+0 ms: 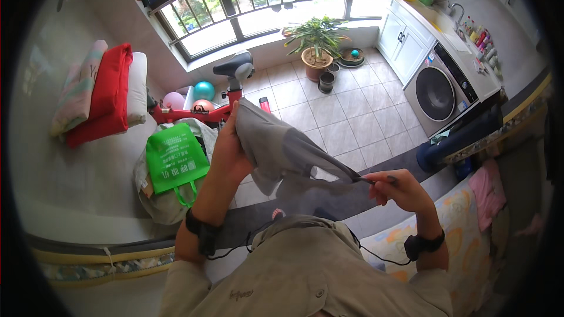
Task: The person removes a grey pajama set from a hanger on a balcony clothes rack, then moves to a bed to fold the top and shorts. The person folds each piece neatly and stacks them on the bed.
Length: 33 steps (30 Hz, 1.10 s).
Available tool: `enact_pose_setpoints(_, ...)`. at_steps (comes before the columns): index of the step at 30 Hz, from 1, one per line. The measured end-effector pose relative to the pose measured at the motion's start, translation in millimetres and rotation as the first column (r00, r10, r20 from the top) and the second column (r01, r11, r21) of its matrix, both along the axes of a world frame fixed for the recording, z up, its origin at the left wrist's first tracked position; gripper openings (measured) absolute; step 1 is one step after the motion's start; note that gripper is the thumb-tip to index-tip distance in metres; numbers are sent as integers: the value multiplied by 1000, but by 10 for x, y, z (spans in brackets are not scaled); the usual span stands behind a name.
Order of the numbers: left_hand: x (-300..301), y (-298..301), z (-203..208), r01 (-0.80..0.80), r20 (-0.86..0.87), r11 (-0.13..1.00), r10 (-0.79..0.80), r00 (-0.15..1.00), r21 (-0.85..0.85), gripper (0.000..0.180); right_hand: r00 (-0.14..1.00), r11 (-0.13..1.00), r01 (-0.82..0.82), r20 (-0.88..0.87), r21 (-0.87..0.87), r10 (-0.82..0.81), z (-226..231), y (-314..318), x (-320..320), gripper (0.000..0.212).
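A thin grey garment (282, 141) is stretched between my two hands in front of my chest; I cannot make out exactly what kind it is. My left hand (231, 147) holds its wider end, thumb up along the edge, with the other fingers hidden behind the cloth. At the narrow, gathered end, my right hand (400, 191) pinches the fabric between thumb and fingers. The cloth slopes down from left to right, its lower edge hanging loose.
Left stand folded bedding (111, 94), a green bag (176, 155) and a red exercise bike (194, 114). Beyond are balls, a potted plant (317, 53) and a railed window. A washing machine (436, 95) and sink counter line the right, with patterned bedding (435, 240) nearer.
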<state>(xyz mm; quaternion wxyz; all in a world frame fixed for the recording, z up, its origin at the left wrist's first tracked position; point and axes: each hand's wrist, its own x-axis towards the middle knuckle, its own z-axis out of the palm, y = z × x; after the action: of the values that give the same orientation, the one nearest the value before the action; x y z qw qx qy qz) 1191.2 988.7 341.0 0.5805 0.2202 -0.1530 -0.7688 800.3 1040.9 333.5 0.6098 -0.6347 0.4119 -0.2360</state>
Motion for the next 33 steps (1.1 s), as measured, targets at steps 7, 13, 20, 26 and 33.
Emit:
enact_pose_setpoints(7,108,-111,-22,-96,145,995,95,985,-4,36,979,986,161,120,31,-164,-402,87,-162,23)
enact_pose_setpoints(13,32,-11,-9,-185,175,983,178,968,23,32,977,984,163,131,66,-171,-491,68,-236,24)
enact_pose_setpoints(20,174,-175,-346,-306,457,952,268,848,11,33,966,977,201,152,74,-210,-598,73,-269,24)
enact_pose_setpoints(26,39,21,-545,-39,760,912,364,538,-409,49,958,964,229,144,134,-247,-631,127,-294,24)
enact_pose_setpoints(33,-12,250,-101,454,671,546,721,173,-704,34,944,952,264,162,157,-289,-530,198,-283,24)
